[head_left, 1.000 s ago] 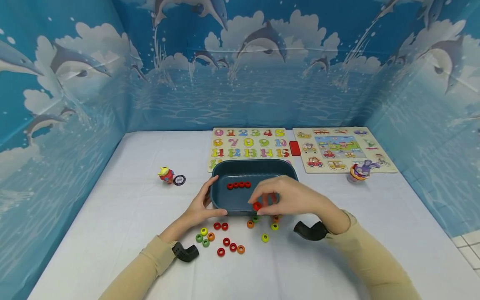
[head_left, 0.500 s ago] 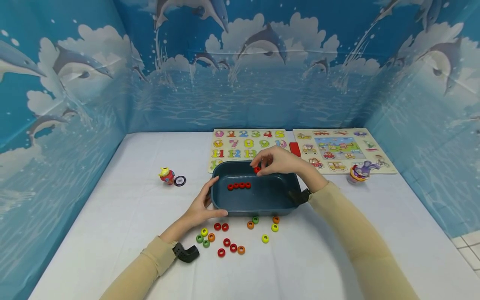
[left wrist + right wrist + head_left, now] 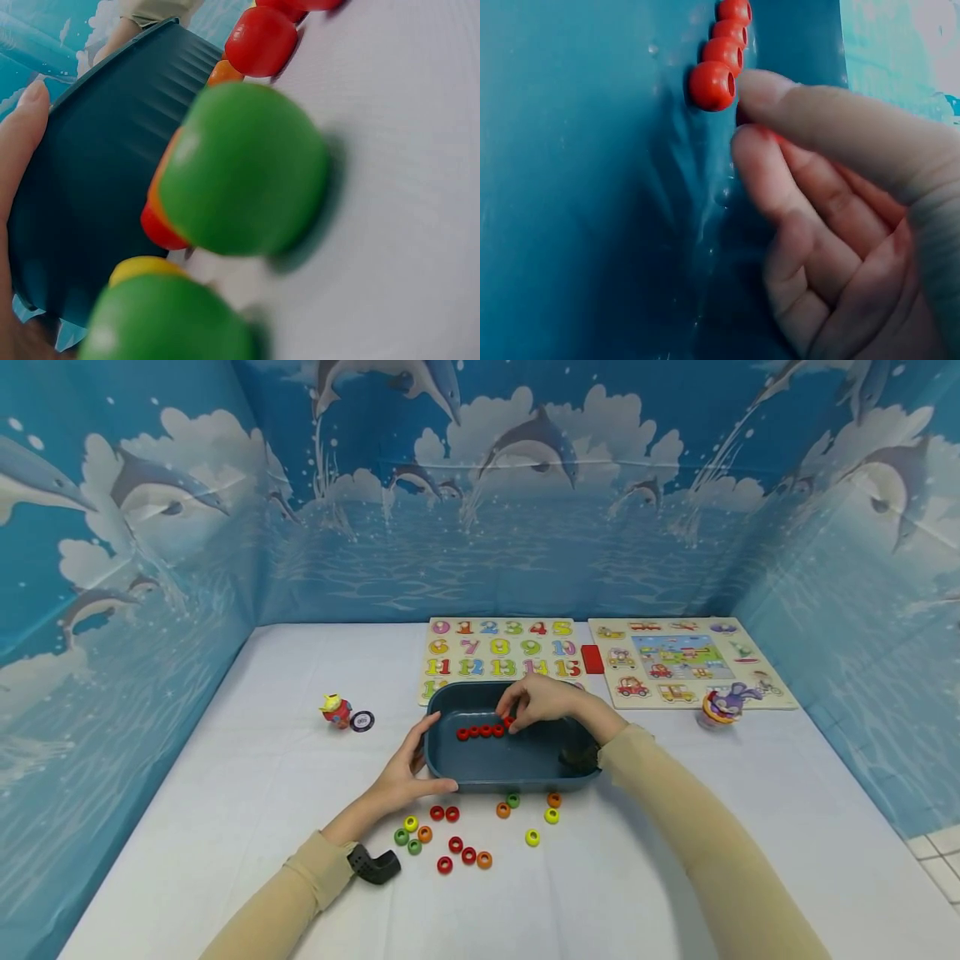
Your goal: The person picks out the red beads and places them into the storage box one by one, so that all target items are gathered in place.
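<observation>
My left hand (image 3: pixel 397 779) holds the left end of a dark blue-green tray (image 3: pixel 517 784), thumb on the front rim and fingers along the left side. In the left wrist view, the thumb lies against the tray's outer wall (image 3: pixel 90 187). Inside the tray, my right hand (image 3: pixel 547 700) pinches a red bead (image 3: pixel 509 722) between thumb and fingertip, just right of a row of several red beads (image 3: pixel 486 731). The right wrist view shows the row's nearest bead (image 3: pixel 712 86) close to my fingertips; the pinched bead is mostly hidden there.
Loose red, orange, yellow and green beads (image 3: pixel 456 844) lie in front of the tray. Behind it are a number puzzle board (image 3: pixel 501 647), a picture puzzle board (image 3: pixel 686 664) and a red block (image 3: pixel 592 659). Small figurines stand left (image 3: pixel 336 711) and right (image 3: pixel 723 705), with a round chip (image 3: pixel 362 721).
My right hand has carried the red bead from the tray's front edge toward its back, then down and slightly left beside the row. The left hand stays on the tray.
</observation>
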Demonstrator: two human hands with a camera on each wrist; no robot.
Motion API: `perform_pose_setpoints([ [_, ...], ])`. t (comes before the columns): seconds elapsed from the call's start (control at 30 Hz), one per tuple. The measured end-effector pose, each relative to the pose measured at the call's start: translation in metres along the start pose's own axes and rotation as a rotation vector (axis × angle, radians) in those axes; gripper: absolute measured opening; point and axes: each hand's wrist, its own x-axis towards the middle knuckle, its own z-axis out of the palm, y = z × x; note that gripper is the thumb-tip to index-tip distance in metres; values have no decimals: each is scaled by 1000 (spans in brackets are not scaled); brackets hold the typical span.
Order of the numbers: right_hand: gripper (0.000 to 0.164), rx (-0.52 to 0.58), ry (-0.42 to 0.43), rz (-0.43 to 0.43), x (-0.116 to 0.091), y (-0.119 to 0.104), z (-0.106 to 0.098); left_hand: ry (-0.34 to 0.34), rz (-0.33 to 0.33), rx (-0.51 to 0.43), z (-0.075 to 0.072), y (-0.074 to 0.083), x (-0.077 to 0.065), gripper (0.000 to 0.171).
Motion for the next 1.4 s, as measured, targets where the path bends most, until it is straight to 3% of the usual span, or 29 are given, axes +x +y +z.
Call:
perform_pose_setpoints([
  [0.3,29,-92,-34,28,4,4,6,-1,2,5,0,1,-1,92],
  [0.5,37,-69,-47,51,1,-2,2,-1,-6,0,0,1,-1,91],
  [0.7,46,-4,-4,-6,-18,-33,-19,-3,1,-4,0,1,0,92],
  [0.87,42,40,96,-138,-45,-69,-20,-2,3,-1,0,1,0,93],
  [1.03,35,49,232,-345,-64,-88,13,3,-22,11,0,2,0,92],
  [1.13,30,33,268,-428,-70,-91,42,4,-24,21,0,1,0,92],
  [1.23,28,51,230,-442,-73,-90,72,3,4,14,1,0,0,93],
  [1.4,29,39,145,-361,-76,-87,113,-2,34,-8,0,-1,0,92],
])
